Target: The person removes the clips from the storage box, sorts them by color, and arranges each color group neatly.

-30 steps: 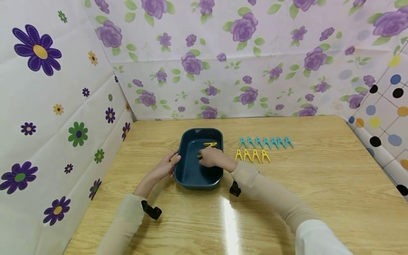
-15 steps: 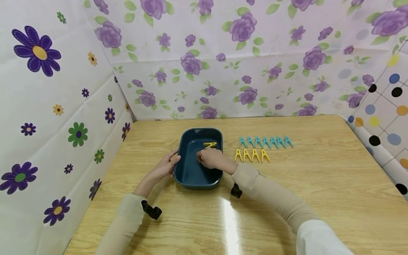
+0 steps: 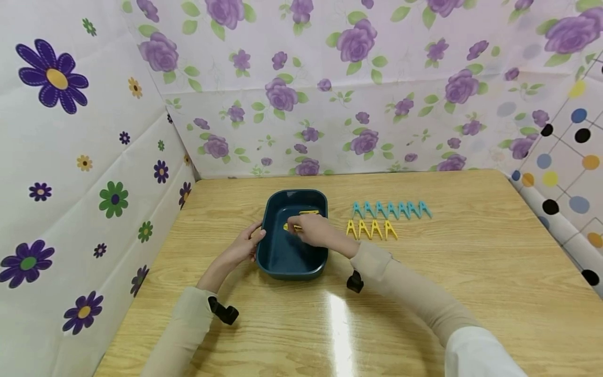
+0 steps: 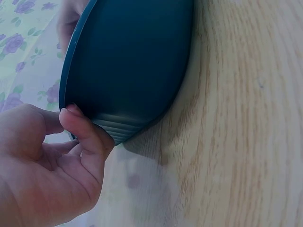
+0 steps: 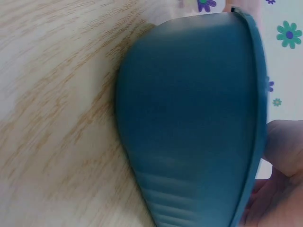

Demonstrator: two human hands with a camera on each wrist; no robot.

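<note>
A dark blue plastic basin [image 3: 270, 264] stands on the wooden table. My left hand [image 3: 245, 243] holds its left side, thumb at the rim and fingers on the outer wall, as the left wrist view shows close up. My right hand [image 3: 314, 230] reaches over the right rim into the basin. Between its fingertips it pinches a yellow clothespin [image 3: 286, 226], partly covered by the fingers. Another yellow clothespin [image 3: 309, 212] lies in the basin just beyond that hand. In the right wrist view the basin wall [image 5: 189, 109] hides the fingertips.
To the right of the basin is a row of several blue clothespins [image 3: 391, 210]. In front of it lies a row of several yellow clothespins [image 3: 376, 229]. Flowered cloth [image 3: 278, 131] hangs behind the table, with patterned sheets at both sides.
My right hand has shifted slightly left and upward inside the basin. The yellow clothespin at its fingertips, hidden half a second ago, shows again. My left hand keeps its hold.
</note>
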